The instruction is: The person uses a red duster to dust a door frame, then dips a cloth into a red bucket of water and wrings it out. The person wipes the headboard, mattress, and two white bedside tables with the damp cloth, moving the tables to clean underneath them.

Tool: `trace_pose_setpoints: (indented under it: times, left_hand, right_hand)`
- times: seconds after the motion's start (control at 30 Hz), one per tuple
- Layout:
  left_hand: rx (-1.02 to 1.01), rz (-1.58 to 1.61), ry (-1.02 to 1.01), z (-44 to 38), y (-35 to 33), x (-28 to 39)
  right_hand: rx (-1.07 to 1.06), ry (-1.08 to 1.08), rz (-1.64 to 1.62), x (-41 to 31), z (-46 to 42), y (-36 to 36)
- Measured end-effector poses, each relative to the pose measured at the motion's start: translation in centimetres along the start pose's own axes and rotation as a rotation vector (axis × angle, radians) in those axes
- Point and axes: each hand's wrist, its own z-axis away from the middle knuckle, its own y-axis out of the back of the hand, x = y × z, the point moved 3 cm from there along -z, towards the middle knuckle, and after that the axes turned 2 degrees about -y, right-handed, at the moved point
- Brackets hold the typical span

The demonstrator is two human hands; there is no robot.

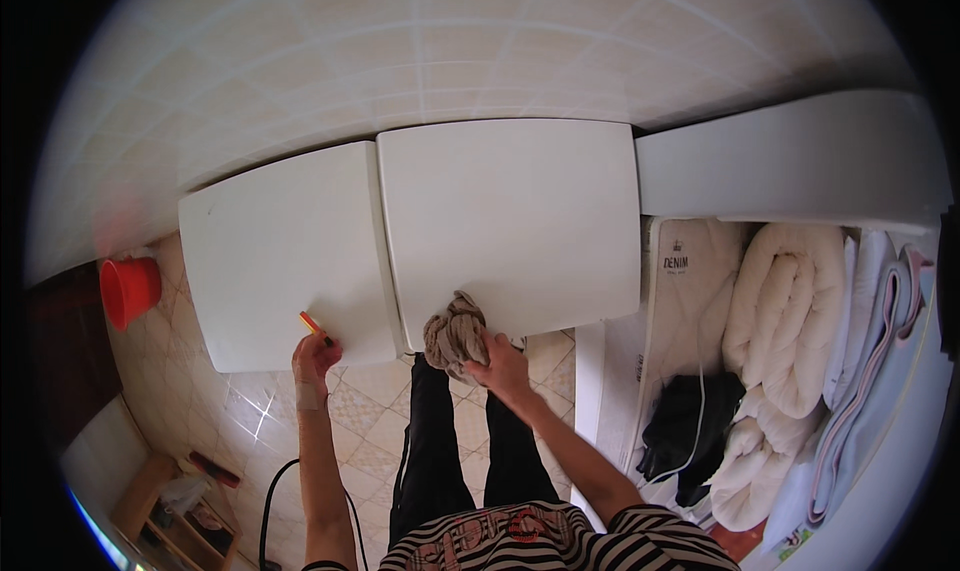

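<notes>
My left hand (pixel 316 359) grips a small, slim red and yellow object (pixel 309 321) with a dark end, over the front edge of the left white cabinet-like top (pixel 285 248). Its exact kind is too small to tell. A beige patch (pixel 307 396) covers part of my left wrist. Bunched in my right hand (pixel 504 370) is a brown cloth (pixel 454 338), at the front edge of the right white top (pixel 517 211). A narrow gap separates the two tops. Part of the cloth lies over the right top's front left corner area.
Behind both tops rises a tiled wall (pixel 360 53). A red bucket (pixel 133 290) stands at the left. At the right, a mattress (pixel 679 301) carries rolled cream quilts (pixel 784 323), black fabric (pixel 690 425) and folded bedding (pixel 855 391). A wooden shelf (pixel 154 488) sits lower left; a black cable (pixel 268 496) hangs nearby.
</notes>
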Motion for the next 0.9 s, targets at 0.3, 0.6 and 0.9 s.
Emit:
trace_pose_setpoints:
  times: [0.3,0.6,0.9]
  left_hand:
    - [-0.210,0.095,0.144,5.7,-8.1,-2.2]
    - [-0.694,-0.206,0.072,13.3,-30.1,-5.1]
    - [-0.936,-0.901,-0.104,16.7,-52.0,-18.4]
  right_hand:
    - [0.777,-0.256,-0.075,16.4,-4.9,18.3]
    - [0.459,-0.144,-0.080,12.5,-0.9,8.4]
    - [0.237,-0.035,-0.704,12.0,7.5,2.9]
